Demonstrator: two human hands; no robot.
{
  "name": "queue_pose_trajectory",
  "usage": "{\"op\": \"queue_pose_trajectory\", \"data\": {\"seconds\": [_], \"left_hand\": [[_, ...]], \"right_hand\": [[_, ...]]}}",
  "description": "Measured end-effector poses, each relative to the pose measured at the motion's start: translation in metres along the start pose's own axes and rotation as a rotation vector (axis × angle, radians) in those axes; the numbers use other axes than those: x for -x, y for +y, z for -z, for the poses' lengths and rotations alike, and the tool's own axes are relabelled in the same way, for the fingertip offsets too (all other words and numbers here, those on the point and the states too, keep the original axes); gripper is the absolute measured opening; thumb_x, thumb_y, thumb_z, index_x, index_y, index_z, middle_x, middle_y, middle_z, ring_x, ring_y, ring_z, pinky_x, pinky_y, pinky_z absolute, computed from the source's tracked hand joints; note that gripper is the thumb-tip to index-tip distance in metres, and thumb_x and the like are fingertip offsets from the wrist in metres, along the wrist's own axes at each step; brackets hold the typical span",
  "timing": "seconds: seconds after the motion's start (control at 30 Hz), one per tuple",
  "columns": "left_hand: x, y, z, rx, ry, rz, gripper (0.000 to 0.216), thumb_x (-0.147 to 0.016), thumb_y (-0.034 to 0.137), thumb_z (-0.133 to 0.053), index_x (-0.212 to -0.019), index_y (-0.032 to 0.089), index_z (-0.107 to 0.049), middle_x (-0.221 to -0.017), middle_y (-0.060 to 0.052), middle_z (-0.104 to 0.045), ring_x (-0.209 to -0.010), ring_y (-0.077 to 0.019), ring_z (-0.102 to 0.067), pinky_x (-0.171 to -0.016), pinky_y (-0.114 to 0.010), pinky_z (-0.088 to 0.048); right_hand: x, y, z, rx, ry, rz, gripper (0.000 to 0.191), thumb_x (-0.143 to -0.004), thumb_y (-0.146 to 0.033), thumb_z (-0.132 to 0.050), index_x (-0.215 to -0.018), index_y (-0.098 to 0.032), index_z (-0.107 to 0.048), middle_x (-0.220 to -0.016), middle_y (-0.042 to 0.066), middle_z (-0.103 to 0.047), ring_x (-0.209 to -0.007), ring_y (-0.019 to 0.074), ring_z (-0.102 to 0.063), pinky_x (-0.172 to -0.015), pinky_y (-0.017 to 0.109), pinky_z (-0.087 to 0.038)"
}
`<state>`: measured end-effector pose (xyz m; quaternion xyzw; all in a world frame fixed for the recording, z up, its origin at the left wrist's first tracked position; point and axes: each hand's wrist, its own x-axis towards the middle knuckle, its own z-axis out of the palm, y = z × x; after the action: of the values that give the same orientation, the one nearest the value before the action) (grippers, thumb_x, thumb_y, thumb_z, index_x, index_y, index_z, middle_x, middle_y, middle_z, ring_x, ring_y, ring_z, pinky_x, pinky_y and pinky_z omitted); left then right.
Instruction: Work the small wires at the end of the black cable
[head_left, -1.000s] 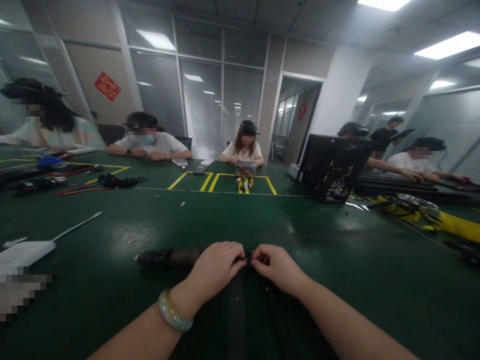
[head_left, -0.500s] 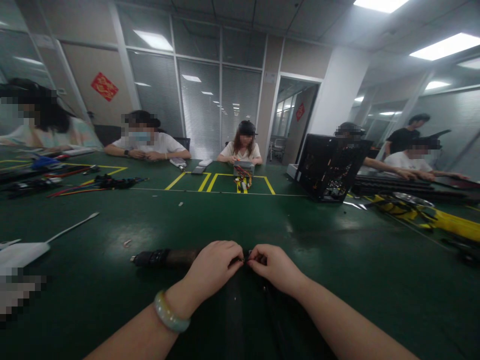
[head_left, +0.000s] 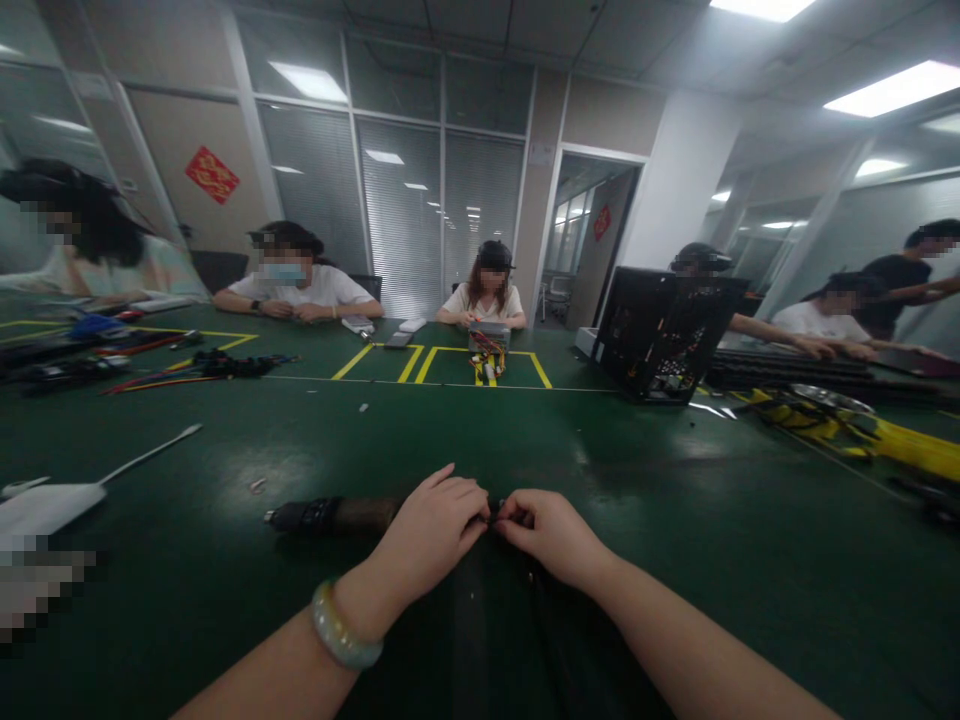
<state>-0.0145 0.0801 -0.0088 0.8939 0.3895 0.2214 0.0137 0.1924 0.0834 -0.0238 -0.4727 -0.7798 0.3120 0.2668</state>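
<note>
My left hand [head_left: 431, 530] and my right hand [head_left: 551, 532] meet fingertip to fingertip low in the middle of the green table [head_left: 675, 520]. Both pinch a tiny dark part between them, too small to name. My left forefinger sticks up a little. A jade bangle [head_left: 343, 628] sits on my left wrist. A dark cylindrical tool [head_left: 330, 514] lies flat just left of my left hand. Under my hands lies a flat black object [head_left: 480, 620], mostly hidden by my arms.
A white device with a stick [head_left: 67, 495] lies at the left. An open black computer case [head_left: 667, 335] stands at the right, with yellow cables [head_left: 862, 435] beyond. Red and black cables [head_left: 187, 370] lie far left. Several people sit around the table; yellow tape marks its far side.
My left forefinger has lifted slightly. Both hands stay pinched together in the same spot. A person at the far right has moved farther right.
</note>
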Motion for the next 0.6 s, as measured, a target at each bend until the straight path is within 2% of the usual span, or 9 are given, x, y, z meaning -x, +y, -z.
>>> {"op": "queue_pose_trajectory", "data": {"seconds": [0.37, 0.6], "left_hand": [[-0.0014, 0.0019, -0.0006, -0.004, -0.026, 0.016, 0.007, -0.085, 0.017, -0.058, -0.087, 0.023, -0.061, -0.092, 0.002, -0.065, -0.097, -0.0171, -0.06, -0.112, -0.045, -0.025], [-0.0008, 0.0013, -0.0006, 0.051, -0.032, 0.041, 0.009, -0.085, 0.015, -0.057, -0.087, 0.023, -0.06, -0.091, 0.003, -0.065, -0.09, -0.016, -0.061, -0.108, -0.045, -0.03]], "right_hand": [[-0.0022, -0.0033, -0.0049, 0.038, 0.022, -0.008, 0.009, -0.084, -0.026, -0.062, -0.084, -0.02, -0.069, -0.077, -0.002, -0.068, -0.067, 0.0128, -0.058, -0.059, 0.022, -0.038], [0.0001, -0.0067, -0.001, 0.015, -0.014, -0.023, 0.01, -0.084, -0.028, -0.064, -0.088, -0.021, -0.069, -0.079, -0.002, -0.068, -0.067, 0.0124, -0.058, -0.058, 0.022, -0.039]]}}
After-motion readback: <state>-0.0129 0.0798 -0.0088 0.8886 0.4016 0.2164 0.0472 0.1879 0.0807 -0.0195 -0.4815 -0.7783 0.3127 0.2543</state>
